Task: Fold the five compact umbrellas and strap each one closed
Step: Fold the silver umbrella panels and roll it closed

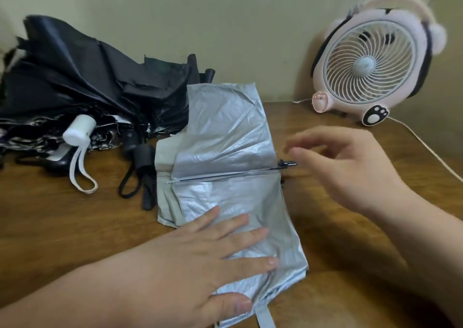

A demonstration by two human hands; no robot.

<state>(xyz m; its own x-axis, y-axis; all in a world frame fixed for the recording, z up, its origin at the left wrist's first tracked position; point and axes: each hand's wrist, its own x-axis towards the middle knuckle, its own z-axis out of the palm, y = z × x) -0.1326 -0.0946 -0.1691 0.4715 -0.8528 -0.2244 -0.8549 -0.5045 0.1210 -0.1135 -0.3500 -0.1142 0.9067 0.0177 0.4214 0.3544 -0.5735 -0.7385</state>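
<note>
The silver umbrella [225, 132] lies in the middle of the wooden bench [62, 222], its cloth spread out in flat panels with a thin dark rib [225, 174] running across it from left to right. The left hand [213, 260] comes in from the lower left with the forearm low over the bench and lies palm down on the near panel. Its fingers [238, 225] are straight and spread apart, flat on the cloth, and the thumb is beside the cloth's near edge, close to a grey strap [264, 317]. The right hand [350, 174] reaches in from the right, held above the bench and blurred. Its fingers [308, 152] are loosely bent and apart, closed on nothing, with their tips just beside the small black tip [288, 163] at the rib's right end. Behind and to the left is a heap of black umbrellas [87, 77], with a white handle [79, 128] and a black handle [142, 157] sticking out toward the front. A pink fan [368, 62] stands at the back right against the wall.
</note>
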